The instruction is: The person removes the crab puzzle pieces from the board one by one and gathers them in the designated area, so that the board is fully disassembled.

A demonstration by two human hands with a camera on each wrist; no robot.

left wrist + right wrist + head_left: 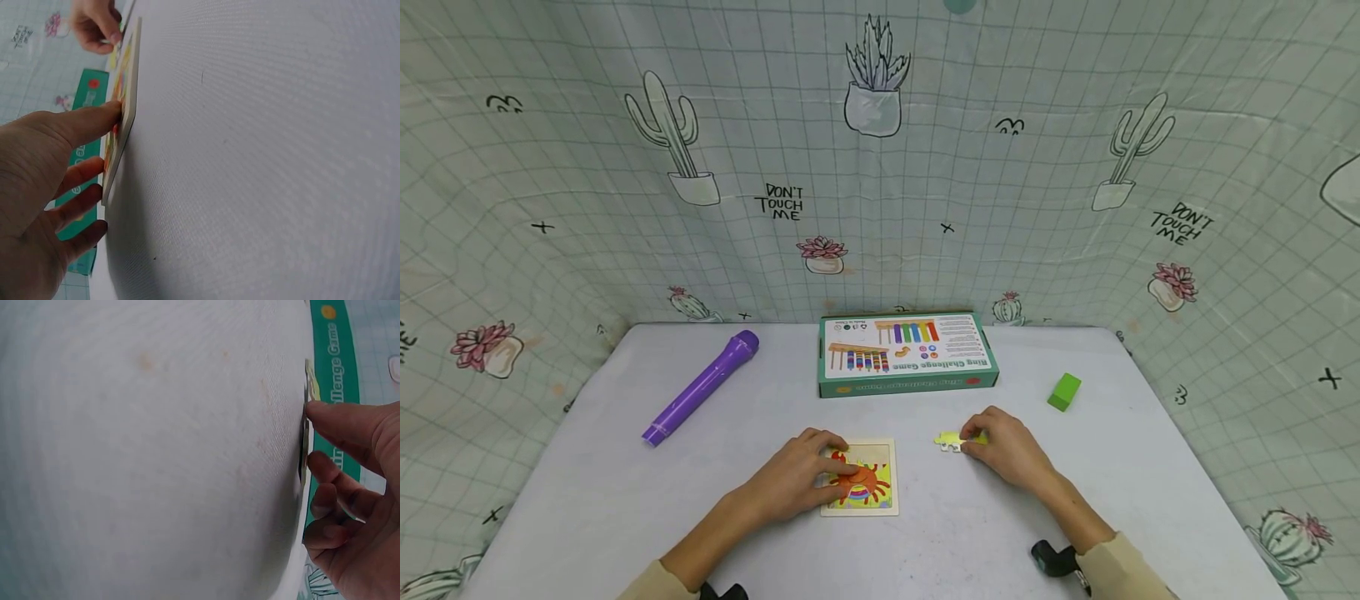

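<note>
A square wooden puzzle board [896, 479] with an orange crab picture lies on the table, a bare wooden strip showing along its far side. My left hand [801, 477] rests on its left part, fingers fairly straight and spread over the picture. In the left wrist view the thumb [100, 122] touches the board's face, with the other fingers by its edge. Right of the board, a thin yellow puzzle piece [947, 439] with a notched near edge is pinched between the thumb and fingers of my right hand [1006, 450]. The hand covers the piece's right part.
A green and white Ring Challenge Game box [910, 354] stands behind the hands. To the left lies a purple microphone-shaped toy [703, 387]; a green block [1064, 392] is at the right. A patterned cloth [880, 208] hangs behind the white table [955, 550].
</note>
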